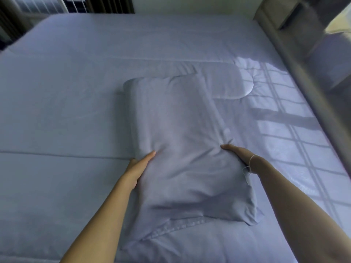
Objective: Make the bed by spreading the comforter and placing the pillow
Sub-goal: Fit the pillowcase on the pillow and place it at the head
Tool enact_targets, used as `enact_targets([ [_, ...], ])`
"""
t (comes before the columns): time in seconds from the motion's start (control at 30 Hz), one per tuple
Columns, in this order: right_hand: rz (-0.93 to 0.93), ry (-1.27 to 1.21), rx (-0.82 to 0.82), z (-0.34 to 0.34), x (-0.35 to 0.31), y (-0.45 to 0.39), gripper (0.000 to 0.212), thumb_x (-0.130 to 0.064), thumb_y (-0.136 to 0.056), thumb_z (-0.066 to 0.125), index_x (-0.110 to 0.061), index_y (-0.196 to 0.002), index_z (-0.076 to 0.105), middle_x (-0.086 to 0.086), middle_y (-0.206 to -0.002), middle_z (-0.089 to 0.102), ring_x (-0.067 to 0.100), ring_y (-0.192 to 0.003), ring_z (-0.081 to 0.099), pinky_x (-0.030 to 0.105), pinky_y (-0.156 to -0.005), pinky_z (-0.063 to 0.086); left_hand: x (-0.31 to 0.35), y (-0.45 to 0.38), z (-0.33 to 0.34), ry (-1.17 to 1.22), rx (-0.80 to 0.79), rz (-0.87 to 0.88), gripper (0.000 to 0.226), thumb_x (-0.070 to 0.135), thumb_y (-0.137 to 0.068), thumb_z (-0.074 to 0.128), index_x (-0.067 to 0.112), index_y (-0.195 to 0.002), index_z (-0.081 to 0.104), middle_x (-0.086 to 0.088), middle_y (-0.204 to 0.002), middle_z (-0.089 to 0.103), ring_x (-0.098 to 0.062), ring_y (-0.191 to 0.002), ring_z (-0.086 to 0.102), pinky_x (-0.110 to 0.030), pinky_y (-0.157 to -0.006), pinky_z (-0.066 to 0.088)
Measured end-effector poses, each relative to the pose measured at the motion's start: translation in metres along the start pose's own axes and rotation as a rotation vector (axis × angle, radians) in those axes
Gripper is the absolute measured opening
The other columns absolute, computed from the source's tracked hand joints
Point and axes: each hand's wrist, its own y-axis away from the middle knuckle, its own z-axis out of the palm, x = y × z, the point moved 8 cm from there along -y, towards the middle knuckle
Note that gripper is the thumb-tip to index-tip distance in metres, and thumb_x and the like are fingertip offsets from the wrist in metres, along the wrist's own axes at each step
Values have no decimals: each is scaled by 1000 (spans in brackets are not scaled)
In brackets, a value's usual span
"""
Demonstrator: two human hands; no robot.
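I see the pillow [182, 145] lying on the comforter [66, 111], which is spread flat across the bed [133, 35]. The pillow sits inside a lavender pillowcase; the case's hemmed open end [171, 228] lies nearest me, flattened and a little creased, and I cannot tell how far the filling reaches into it.

My left hand [139, 168] grasps the pillow's left edge, thumb on top and fingers tucked beneath. My right hand [237, 153] grasps the right edge in the same way, thumb pressing a dimple into the fabric, the other fingers hidden under the pillow. A thin pale band [251, 161] circles the right wrist.

The pillow's long axis runs from me toward the far side of the bed, tilted slightly left at its far end. Its far end [152, 82] is rounded and full.

The comforter shows a stitched seam [57, 154] running left to right just beside my left hand. Sunlight [284, 133] in a window-grid pattern falls on the bedding to the right of the pillow. A padded bed frame [296, 59] borders the right edge, close to that sunlit patch. To the left and beyond the pillow, the bedding is open and flat. Dark curtains [110, 4] hang past the far edge.
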Motion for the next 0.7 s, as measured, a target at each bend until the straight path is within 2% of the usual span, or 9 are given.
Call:
enact_targets([
  [0.1, -42, 12, 24, -6, 0, 28, 57, -44, -69, 77, -15, -111, 54, 7, -100, 66, 25, -89, 65, 33, -75, 52, -6, 14, 0, -63, -45, 15, 59, 44, -70, 78, 12, -117, 63, -5, -113, 69, -19, -96, 65, -27, -80, 49],
  [0.17, -12, 48, 25, -12, 22, 44, 57, -42, -68, 79, -16, -114, 56, 7, -105, 67, 25, -93, 65, 36, -83, 53, -22, 33, -1, -138, -101, -30, 49, 43, -71, 78, 14, -109, 67, -5, -107, 71, -17, -90, 67, -26, -76, 49],
  [0.23, 70, 131, -35, -14, 55, 62, 62, -44, -62, 82, -17, -114, 62, 7, -105, 70, 25, -96, 67, 37, -90, 53, -43, 59, -3, -266, -218, -109, 57, 52, -63, 80, 18, -107, 67, -1, -105, 72, -16, -91, 66, -26, -74, 49],
  [0.33, 219, 239, -164, -11, 86, 77, 73, -47, -44, 86, -22, -109, 65, 4, -105, 71, 26, -98, 67, 38, -88, 52, -65, 76, -6, -385, -379, -243, 86, 71, -37, 75, 29, -110, 58, 5, -108, 67, -19, -100, 62, -29, -76, 50],
  [0.4, 167, 185, -143, -9, 64, 74, 74, -49, -41, 84, -28, -108, 59, 2, -107, 65, 23, -95, 63, 36, -84, 52, -54, 60, -10, -307, -322, -184, 100, 79, -35, 72, 28, -119, 52, 5, -116, 65, -18, -104, 62, -33, -84, 52],
  [0.47, 48, 49, -2, -14, 31, 54, 97, -63, -33, 84, -32, -118, 51, 1, -114, 56, 22, -105, 56, 34, -84, 46, -32, 35, -12, -182, -175, -35, 113, 81, -36, 74, 21, -128, 50, 3, -121, 65, -16, -105, 63, -35, -94, 51],
  [0.5, -3, -9, 56, -15, 19, 43, 102, -68, -37, 81, -31, -125, 48, 1, -117, 53, 22, -108, 53, 33, -83, 44, -21, 26, -10, -126, -124, 13, 112, 79, -39, 75, 18, -130, 50, 1, -122, 64, -16, -106, 63, -34, -96, 50],
  [0.6, -88, -36, 65, 0, -2, 20, 68, -59, -71, 71, -23, -124, 51, 0, -113, 57, 18, -98, 57, 31, -81, 46, -11, 4, 3, -15, -98, -2, 94, 69, -55, 76, 17, -130, 53, 2, -121, 64, -16, -107, 62, -31, -96, 48],
  [0.7, -90, -34, 40, 9, -2, 9, 57, -56, -73, 70, -27, -119, 54, -1, -110, 62, 19, -96, 61, 32, -86, 47, -17, -7, 9, 26, -183, -128, 99, 78, -41, 76, 19, -120, 63, 3, -113, 70, -16, -102, 66, -37, -98, 49],
])
